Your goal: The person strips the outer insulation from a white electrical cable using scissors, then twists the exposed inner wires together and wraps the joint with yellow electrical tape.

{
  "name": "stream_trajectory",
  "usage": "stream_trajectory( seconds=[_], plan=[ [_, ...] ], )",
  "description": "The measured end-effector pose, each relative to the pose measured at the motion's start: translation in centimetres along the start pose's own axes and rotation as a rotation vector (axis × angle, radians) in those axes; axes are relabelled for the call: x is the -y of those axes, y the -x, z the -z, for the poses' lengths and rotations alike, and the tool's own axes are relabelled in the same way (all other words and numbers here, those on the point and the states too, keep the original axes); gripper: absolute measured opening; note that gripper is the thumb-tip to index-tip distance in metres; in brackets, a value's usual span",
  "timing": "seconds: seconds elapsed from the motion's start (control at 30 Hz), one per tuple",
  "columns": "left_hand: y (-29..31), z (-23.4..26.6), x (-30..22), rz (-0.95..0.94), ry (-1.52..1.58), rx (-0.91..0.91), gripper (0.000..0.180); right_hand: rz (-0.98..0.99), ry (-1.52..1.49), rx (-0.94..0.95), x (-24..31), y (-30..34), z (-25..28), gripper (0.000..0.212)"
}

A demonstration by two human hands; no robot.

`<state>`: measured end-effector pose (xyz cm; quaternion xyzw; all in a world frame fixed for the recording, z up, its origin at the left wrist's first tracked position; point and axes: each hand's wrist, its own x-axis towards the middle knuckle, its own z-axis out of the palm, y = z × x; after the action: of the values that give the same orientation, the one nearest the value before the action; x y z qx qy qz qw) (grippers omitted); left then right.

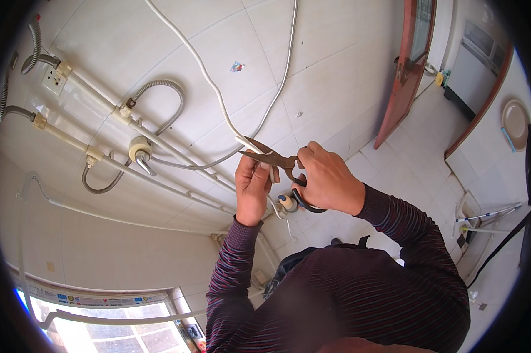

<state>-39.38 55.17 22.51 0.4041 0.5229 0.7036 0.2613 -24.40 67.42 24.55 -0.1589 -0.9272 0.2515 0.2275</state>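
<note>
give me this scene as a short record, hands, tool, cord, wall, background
left hand: closed on the white cord, near the blades
right hand: gripping the scissors by the handles
scissors: dark, blades parted, pointing left across the cord
white cord: hanging from above down to the left hand
wall: pale tiles, with pipes, a mixer tap and a silver hose
background: reddish door, right; bright window, lower left
cut made: cannot tell

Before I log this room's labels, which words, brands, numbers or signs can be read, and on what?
None can be read.
Window-frame strip: rows of tiny print and coloured marks, too small to read.
Small coloured sticker: too blurred to tell whether it bears text.
</note>
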Motion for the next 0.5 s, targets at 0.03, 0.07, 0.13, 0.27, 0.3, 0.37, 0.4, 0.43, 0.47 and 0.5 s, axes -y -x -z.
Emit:
stream_trajectory(
  seconds=[0.03, 0.07, 0.13, 0.27, 0.3, 0.37, 0.4, 0.43, 0.47, 0.5],
  plan=[
    [0.1, 0.0, -0.2, 0.008, 0.003, 0.005, 0.019, -0.005, -0.012, 0.016, -0.1, 0.0, -0.1, 0.034],
    [0.1, 0.0, -0.6, 0.016, 0.007, 0.010, 0.019, -0.009, -0.024, 0.032, -0.2, 0.0, -0.4, 0.034],
    [0.1, 0.4, -0.8, 0.018, -0.011, 0.025, 0.020, -0.008, -0.029, 0.052, -0.3, -0.1, -0.5, 0.034],
    [0.0, 1.2, -0.7, 0.016, -0.060, 0.050, 0.019, 0.006, 0.009, 0.045, -0.2, 0.2, -0.3, 0.035],
    [0.1, 1.2, -0.8, 0.016, -0.061, 0.051, 0.018, 0.011, 0.025, 0.039, -0.1, 0.2, -0.2, 0.035],
    [-0.1, 1.2, -0.7, 0.000, -0.051, 0.040, 0.018, 0.007, 0.037, 0.041, 0.1, 0.1, 0.0, 0.036],
    [-0.1, 1.2, -0.7, -0.007, -0.046, 0.034, 0.017, 0.005, 0.043, 0.042, 0.1, 0.1, 0.0, 0.036],
    [-0.1, 1.1, -0.7, -0.004, -0.039, 0.024, 0.017, 0.008, 0.049, 0.033, 0.2, 0.1, -0.1, 0.037],
    [0.0, 1.1, -0.6, -0.002, -0.031, 0.015, 0.016, 0.011, 0.056, 0.024, 0.1, 0.1, -0.2, 0.038],
    [0.0, 1.1, -0.6, 0.001, -0.024, 0.007, 0.016, 0.013, 0.063, 0.014, 0.1, 0.1, -0.3, 0.039]
  ],
)
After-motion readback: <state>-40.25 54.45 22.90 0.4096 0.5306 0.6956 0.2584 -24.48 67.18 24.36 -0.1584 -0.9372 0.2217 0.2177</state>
